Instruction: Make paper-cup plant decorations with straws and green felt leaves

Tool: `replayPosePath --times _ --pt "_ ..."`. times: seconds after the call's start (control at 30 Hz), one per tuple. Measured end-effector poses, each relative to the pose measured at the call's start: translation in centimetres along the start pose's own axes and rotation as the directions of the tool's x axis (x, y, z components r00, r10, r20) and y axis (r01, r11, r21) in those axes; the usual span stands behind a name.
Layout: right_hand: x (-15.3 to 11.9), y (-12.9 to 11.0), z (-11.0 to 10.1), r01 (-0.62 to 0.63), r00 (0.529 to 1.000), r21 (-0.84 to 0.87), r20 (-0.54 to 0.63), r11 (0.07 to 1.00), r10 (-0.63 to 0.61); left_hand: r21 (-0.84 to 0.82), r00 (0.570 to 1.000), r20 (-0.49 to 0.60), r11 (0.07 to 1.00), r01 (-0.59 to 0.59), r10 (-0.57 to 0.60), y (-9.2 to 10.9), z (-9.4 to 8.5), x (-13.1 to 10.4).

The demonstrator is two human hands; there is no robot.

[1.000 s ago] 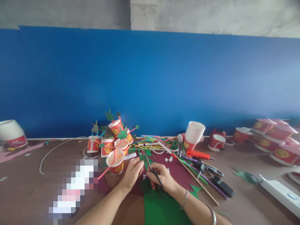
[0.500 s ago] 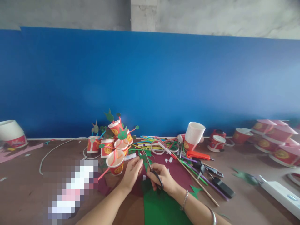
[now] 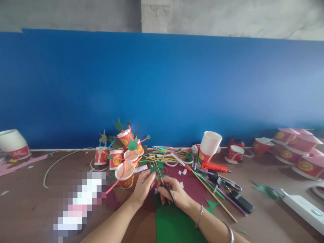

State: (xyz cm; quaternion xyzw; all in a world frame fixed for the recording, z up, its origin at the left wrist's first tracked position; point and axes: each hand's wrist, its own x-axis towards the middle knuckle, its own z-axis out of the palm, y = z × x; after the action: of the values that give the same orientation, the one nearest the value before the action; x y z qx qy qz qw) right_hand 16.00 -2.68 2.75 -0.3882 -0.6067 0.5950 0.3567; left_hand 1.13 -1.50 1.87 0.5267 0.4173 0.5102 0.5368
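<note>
Black-handled scissors (image 3: 168, 191) are in my right hand (image 3: 174, 193), their blades pointing up and away over green paper scraps. My left hand (image 3: 144, 186) pinches a small green paper piece (image 3: 153, 169) close to the blades. Beneath and in front of both hands lies a large green sheet (image 3: 174, 222), partly over a dark red sheet (image 3: 196, 187). Small white bits are scattered on the red sheet. Left of my left hand stands a red and white paper cup (image 3: 125, 175) with a pink straw.
Several decorated cups (image 3: 116, 159) stand behind on the left. Colourful straws (image 3: 162, 152) lie at the back. To the right are a tall white cup (image 3: 210, 143), an orange cutter (image 3: 214, 167), a black key fob (image 3: 241, 201), a white box (image 3: 303, 209) and pink-topped cups (image 3: 307, 167).
The green piece at my left fingertips shows more now, lying nearer the blades. The scissors and my right hand have shifted very slightly.
</note>
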Motion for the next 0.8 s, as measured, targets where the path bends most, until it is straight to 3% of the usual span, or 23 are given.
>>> replayPosePath --times 0.8 --pt "0.17 0.34 0.12 0.016 1.0 -0.005 -0.01 1.0 -0.016 -0.012 0.998 -0.011 0.998 0.057 -0.057 -0.36 0.02 0.06"
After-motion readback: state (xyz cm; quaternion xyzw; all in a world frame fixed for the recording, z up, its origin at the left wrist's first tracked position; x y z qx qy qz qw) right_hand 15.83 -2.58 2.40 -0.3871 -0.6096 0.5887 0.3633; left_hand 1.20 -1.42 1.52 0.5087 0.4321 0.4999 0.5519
